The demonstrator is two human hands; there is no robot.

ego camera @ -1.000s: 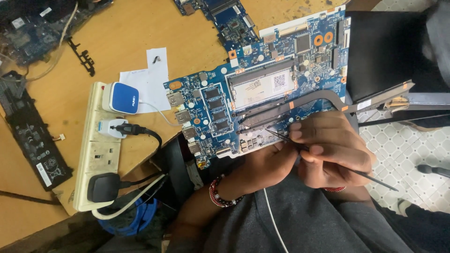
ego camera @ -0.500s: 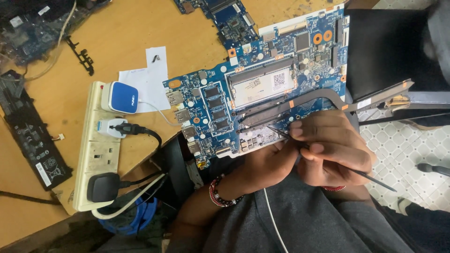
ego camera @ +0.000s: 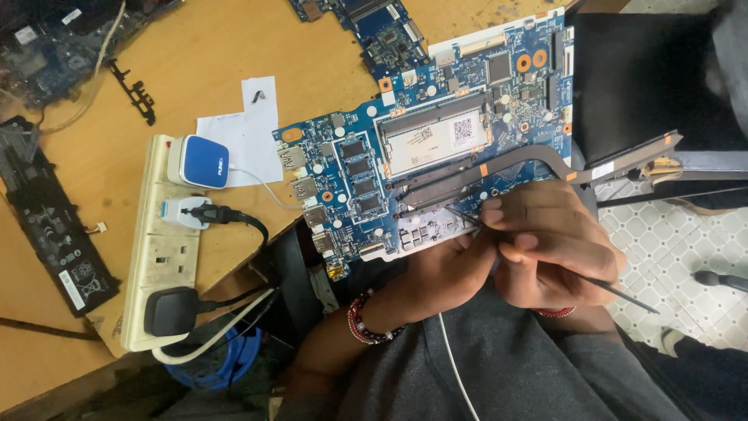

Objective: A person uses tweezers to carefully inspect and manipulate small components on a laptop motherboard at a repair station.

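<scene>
A blue laptop motherboard (ego camera: 366, 168) lies at the wooden table's near edge, with a dark heat pipe (ego camera: 499, 168) across it. My right hand (ego camera: 549, 245) grips a thin dark tool (ego camera: 623, 292) like a pen, and its tip touches the board's lower edge near the heat pipe. My left hand (ego camera: 436, 277), with a beaded bracelet at the wrist, is curled under the board's near edge, supporting it beside the right hand.
A white power strip (ego camera: 160, 249) with a blue-and-white charger (ego camera: 199, 160) and black plugs sits left of the board. A black battery pack (ego camera: 51, 226) lies far left, a white paper (ego camera: 241, 129) behind, another board (ego camera: 374, 27) at top. Tiled floor (ego camera: 670, 249) shows right.
</scene>
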